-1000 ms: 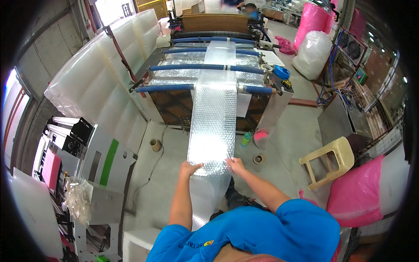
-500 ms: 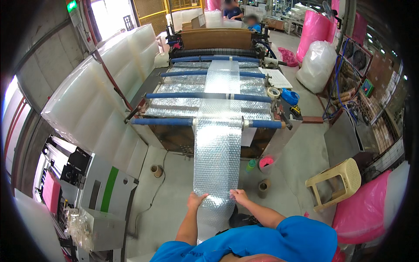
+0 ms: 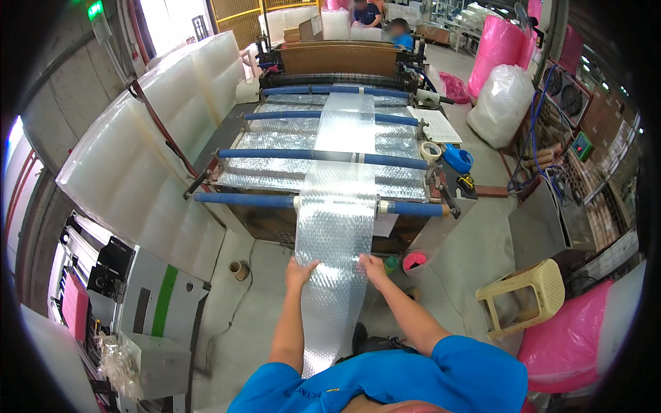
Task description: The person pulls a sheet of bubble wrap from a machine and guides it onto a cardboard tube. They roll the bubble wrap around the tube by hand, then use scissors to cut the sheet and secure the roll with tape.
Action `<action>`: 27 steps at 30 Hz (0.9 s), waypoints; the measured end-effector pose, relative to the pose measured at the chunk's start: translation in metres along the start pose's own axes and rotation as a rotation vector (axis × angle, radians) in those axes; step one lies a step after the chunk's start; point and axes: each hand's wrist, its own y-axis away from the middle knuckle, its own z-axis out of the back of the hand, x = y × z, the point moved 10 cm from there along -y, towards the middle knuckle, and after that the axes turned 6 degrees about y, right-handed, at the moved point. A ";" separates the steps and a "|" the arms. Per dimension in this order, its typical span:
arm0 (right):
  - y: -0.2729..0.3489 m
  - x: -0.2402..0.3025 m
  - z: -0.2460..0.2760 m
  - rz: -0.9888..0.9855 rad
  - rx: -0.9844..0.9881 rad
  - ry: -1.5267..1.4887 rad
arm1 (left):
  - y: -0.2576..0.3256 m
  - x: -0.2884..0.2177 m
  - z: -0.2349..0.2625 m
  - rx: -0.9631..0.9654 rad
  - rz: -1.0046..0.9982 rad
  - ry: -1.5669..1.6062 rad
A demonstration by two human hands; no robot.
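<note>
Keep the pull even on both edges and the film (image 3: 336,234) square to the nearest blue bar (image 3: 248,200); lopsided tension would likely skew or crease it. Left hand (image 3: 297,274) pinches the left edge, right hand (image 3: 374,268) the right, thumbs on top; fingers underneath are hidden. Film spans between the fingers, runs beyond them across the bar, and trails below them toward the shirt (image 3: 385,375).

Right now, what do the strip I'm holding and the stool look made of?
The strip looks like glossy bubble-textured plastic from its bumps and bright glare, though clear or silvered is uncertain. The stool seems moulded plastic, cream and smooth, judging by its rounded edges.
</note>
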 end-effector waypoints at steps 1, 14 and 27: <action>0.000 0.012 -0.001 -0.017 -0.009 -0.057 | 0.000 -0.012 0.007 -0.013 -0.030 0.025; 0.136 -0.068 -0.050 -0.361 0.136 -0.256 | 0.128 0.165 -0.023 0.492 0.253 0.227; 0.246 -0.016 -0.060 -0.011 0.185 -0.068 | 0.216 0.123 0.108 -0.172 -0.111 0.171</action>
